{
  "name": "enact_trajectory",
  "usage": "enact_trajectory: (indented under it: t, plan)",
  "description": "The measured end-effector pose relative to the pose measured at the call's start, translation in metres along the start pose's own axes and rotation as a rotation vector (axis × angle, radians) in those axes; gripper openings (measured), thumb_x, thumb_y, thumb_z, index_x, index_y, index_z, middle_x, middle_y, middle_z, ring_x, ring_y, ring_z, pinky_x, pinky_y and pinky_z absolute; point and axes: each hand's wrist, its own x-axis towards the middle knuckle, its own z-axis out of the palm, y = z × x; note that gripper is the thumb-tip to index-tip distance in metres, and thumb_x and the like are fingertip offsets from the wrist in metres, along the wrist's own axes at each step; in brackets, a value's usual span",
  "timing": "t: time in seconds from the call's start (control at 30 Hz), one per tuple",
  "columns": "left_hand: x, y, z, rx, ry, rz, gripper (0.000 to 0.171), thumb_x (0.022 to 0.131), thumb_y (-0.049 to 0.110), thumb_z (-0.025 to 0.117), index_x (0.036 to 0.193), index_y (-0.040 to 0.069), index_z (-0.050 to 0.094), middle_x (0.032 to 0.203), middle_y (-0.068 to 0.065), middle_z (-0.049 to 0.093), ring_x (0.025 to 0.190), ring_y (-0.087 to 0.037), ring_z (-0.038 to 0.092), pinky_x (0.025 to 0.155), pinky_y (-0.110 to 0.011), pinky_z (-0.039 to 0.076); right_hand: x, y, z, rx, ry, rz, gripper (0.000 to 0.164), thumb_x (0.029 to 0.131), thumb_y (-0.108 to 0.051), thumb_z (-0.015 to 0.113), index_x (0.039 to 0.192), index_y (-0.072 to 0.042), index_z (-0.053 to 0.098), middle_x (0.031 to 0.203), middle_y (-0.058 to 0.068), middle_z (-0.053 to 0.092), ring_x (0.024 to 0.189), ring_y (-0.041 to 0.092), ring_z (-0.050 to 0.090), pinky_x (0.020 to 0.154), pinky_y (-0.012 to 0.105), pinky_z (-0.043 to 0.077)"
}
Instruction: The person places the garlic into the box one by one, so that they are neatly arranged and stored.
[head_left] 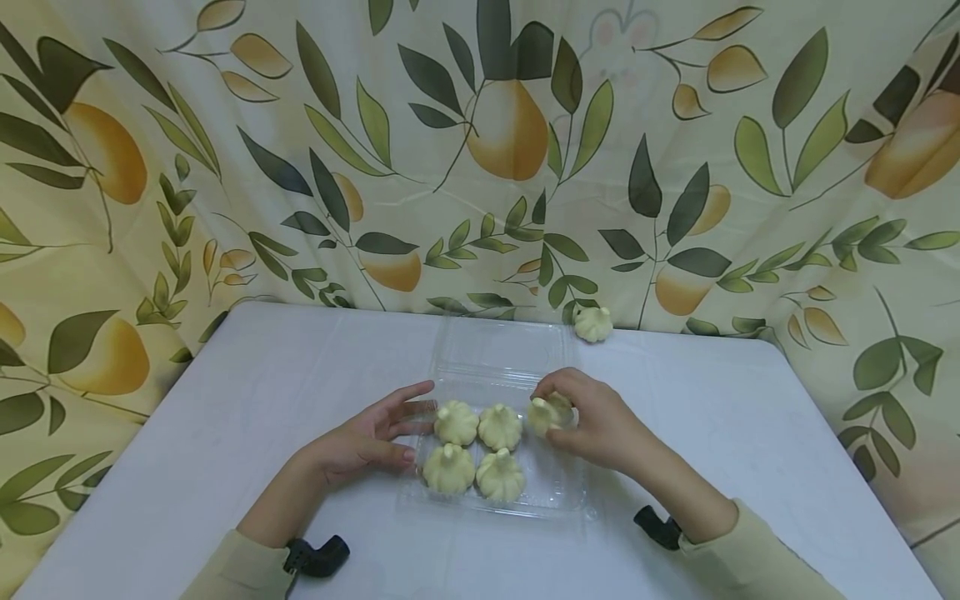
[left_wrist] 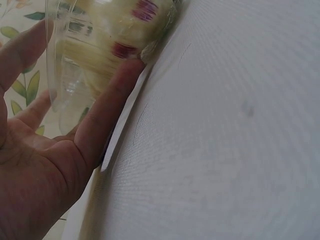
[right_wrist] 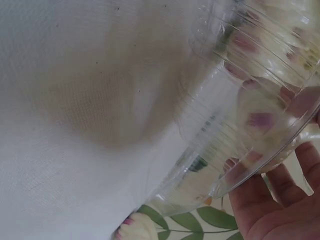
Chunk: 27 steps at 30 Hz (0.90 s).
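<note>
A clear plastic clamshell box [head_left: 555, 487] lies on the table with its lid folded back. In its left part sit two rows of pale yellow, ridged, garlic-shaped pieces [head_left: 500, 427], each with a short stub on top. My right hand [head_left: 607, 427] pinches another garlic-shaped piece [head_left: 546, 414] between thumb and fingers, over the box's back right part. At the box's left wall, my left hand [head_left: 367, 437] has its fingers spread and fairly straight, its thumb against the plastic. Purple-red patches mark the sides of the pieces in both wrist views.
One more garlic-shaped piece [head_left: 593, 324] stands at the table's back edge, right of the raised lid [head_left: 502, 346]. A white cloth covers the table [head_left: 300, 367]. Behind it hangs a curtain [head_left: 450, 208] printed with leaves and fruit.
</note>
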Motion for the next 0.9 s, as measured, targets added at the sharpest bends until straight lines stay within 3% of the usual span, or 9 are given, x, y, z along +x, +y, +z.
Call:
enact_trajectory:
  t: [0.17,0.43,0.6,0.9]
  plan:
    - [0.001,-0.001,0.000,0.002,0.000,-0.003,0.096,0.086,-0.007,0.068,0.161,0.024,0.016,0.163,-0.012,0.018,0.146,-0.032,0.030,0.093,-0.045,0.053,0.000,-0.001,0.005,-0.084,-0.020,-0.001,0.043,0.069,-0.006,0.085,0.104,-0.022,0.067,0.116,-0.003,0.067,0.116,0.023,0.060,0.100,0.046,0.047]
    - [0.001,-0.001,0.000,0.013,-0.003,0.021,0.096,0.085,-0.007,0.068,0.161,0.021,0.016,0.162,-0.014,0.020,0.144,-0.034,0.033,0.090,-0.045,0.055,0.000,-0.005,0.010,-0.208,-0.039,-0.014,0.041,0.068,-0.009,0.086,0.103,-0.020,0.069,0.109,-0.002,0.071,0.108,0.023,0.061,0.092,0.044,0.050]
    - [0.001,0.000,0.001,0.008,-0.001,0.022,0.096,0.085,-0.007,0.068,0.161,0.020,0.016,0.161,-0.014,0.021,0.144,-0.035,0.032,0.091,-0.045,0.055,-0.001,-0.005,0.012,-0.236,-0.054,-0.003,0.040,0.068,-0.008,0.087,0.101,-0.021,0.068,0.105,-0.005,0.072,0.101,0.021,0.060,0.087,0.042,0.051]
    - [0.001,-0.001,0.000,0.017,-0.003,0.027,0.096,0.086,-0.007,0.068,0.161,0.021,0.016,0.161,-0.014,0.021,0.145,-0.036,0.031,0.091,-0.043,0.055,-0.001,-0.002,0.015,-0.253,-0.025,-0.079,0.046,0.066,-0.001,0.085,0.102,-0.019,0.064,0.112,-0.001,0.067,0.107,0.023,0.062,0.092,0.041,0.052]
